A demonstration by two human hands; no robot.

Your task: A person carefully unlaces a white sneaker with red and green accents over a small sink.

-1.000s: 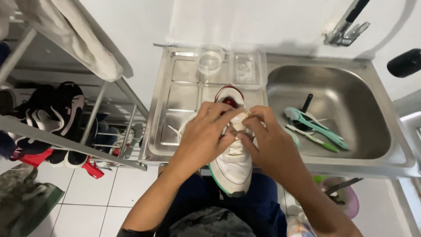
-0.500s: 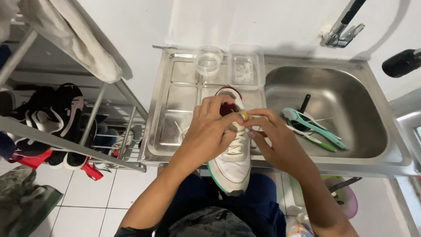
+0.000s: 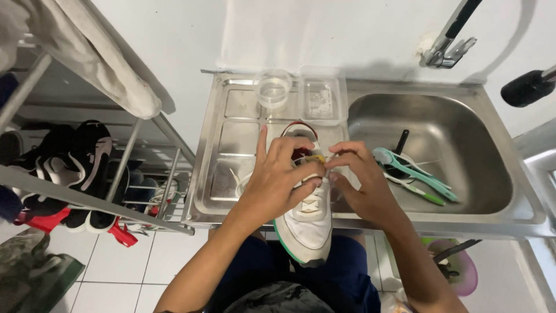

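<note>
Pinching laces: left hand (image 3: 278, 182), right hand (image 3: 362, 185) | white sneaker (image 3: 307, 223) | clear square container (image 3: 321, 98) behind

My left hand (image 3: 278, 179) and right hand (image 3: 362, 185) meet ahead of me, fingers curled and pinching together, forearms converging from near.

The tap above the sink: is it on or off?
Off. No water falls from the tap, and the sink below holds only brushes, no visible stream.
</note>
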